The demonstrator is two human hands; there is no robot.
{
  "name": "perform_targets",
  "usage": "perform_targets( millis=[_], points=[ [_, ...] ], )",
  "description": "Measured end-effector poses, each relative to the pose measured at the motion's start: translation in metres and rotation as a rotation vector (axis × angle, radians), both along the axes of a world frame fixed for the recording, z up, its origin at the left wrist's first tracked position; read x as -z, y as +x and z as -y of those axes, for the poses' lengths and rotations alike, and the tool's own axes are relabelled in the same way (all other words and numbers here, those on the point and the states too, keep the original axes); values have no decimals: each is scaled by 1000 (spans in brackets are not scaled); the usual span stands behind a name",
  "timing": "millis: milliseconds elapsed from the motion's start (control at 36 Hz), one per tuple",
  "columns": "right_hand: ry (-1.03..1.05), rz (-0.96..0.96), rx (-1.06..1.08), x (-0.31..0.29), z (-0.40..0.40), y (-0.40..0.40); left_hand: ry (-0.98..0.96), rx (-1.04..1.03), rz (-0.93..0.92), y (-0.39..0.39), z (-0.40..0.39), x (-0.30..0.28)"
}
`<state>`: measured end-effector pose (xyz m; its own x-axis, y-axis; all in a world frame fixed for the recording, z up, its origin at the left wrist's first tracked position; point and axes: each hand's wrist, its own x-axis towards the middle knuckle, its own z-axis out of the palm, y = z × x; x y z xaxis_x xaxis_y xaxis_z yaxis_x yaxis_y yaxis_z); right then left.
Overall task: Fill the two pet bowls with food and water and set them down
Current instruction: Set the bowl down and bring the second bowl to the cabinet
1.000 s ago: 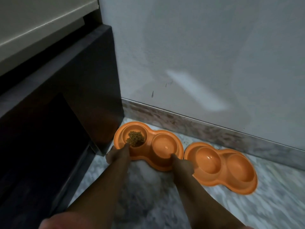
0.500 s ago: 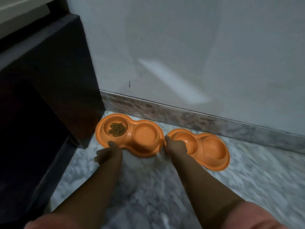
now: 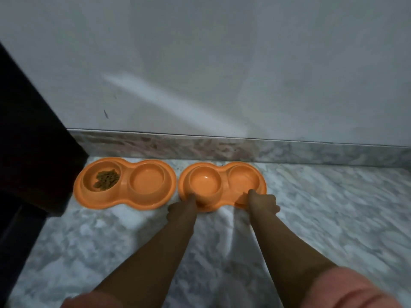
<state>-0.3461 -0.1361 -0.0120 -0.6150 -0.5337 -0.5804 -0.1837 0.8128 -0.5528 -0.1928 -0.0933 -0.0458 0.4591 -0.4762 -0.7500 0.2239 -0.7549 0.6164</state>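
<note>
Two orange double pet bowls sit side by side on the marble floor [image 3: 333,218], both just in front of the stone skirting [image 3: 222,148] at the foot of the pale wall [image 3: 222,63]. Each is a moulded plastic dish with two round wells joined in a figure-eight. The left pet bowl [image 3: 124,200] lies close beside the dark cabinet [image 3: 33,152]; its well nearer the cabinet holds a small heap of brown kibble [image 3: 106,179], and its other well looks dry, as far as the soft light lets me judge. The right pet bowl [image 3: 224,172] lies just beside the first, farther from the cabinet, rims nearly touching, and both its wells look bare, with only a small glint in one. The person's left hand [image 3: 181,211] is on this bowl's near rim at the end closer to the cabinet, thumb up over the edge and the other fingers curled under, out of view. The right hand [image 3: 262,202] grips the near rim at the far end, thumb on top, fingers folded around the edge. Pink sleeves [image 3: 351,290] show at the bottom of the view.
</note>
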Motion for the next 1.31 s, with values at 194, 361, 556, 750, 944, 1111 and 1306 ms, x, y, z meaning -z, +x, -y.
perform_targets(
  millis=[194, 361, 556, 750, 944, 1111, 1306],
  points=[
    [31, 208, 26, 59, 25, -34, 112, 98, 169, -29, 19, 4],
    [59, 193, 48, 92, 34, -45, 211, 132, 255, -36, 28, 6],
    [43, 202, 95, 31, 14, -33, 191, 8, 165, -42, 31, -4],
    [-21, 187, 204, -45, 2, -39, 92, -95, 81, -49, 28, -74],
    [-64, 187, 236, -189, -25, -43, 97, -131, 66, -55, 6, -216],
    [-106, 201, 278, -320, -36, -41, 78, -122, 72, -54, -9, -357],
    [-129, 242, 249, -530, -58, -32, -48, -168, 30, -39, -25, -572]
  ],
)
